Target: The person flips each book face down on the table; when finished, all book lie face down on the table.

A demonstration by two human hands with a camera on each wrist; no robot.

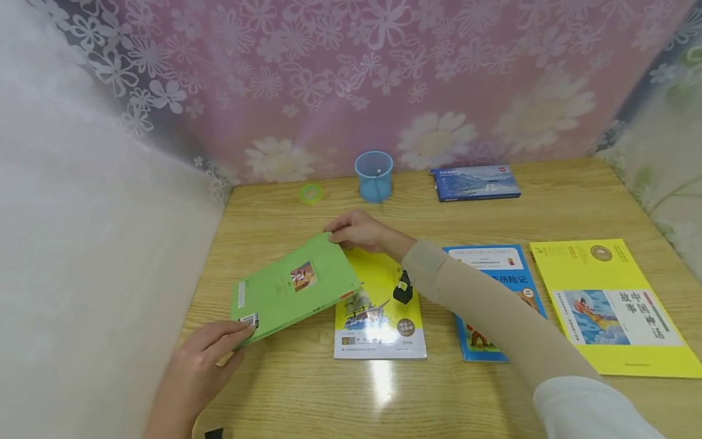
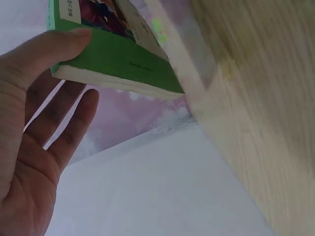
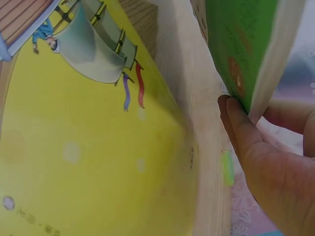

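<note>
We note the green book (image 1: 280, 296) raised, tilted, partly over the yellow book (image 1: 378, 314); left grip (image 1: 205, 356) and right grip (image 1: 362, 233) pinch opposite corners. Should either slip, we judge it could drop askew

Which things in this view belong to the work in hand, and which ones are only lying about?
In the work:
green book, held at its corners by the left grip and right grip

Seemingly just lying about:
ship-cover book
blue book
yellow book at right
blue cup
green ring
blue box
</note>
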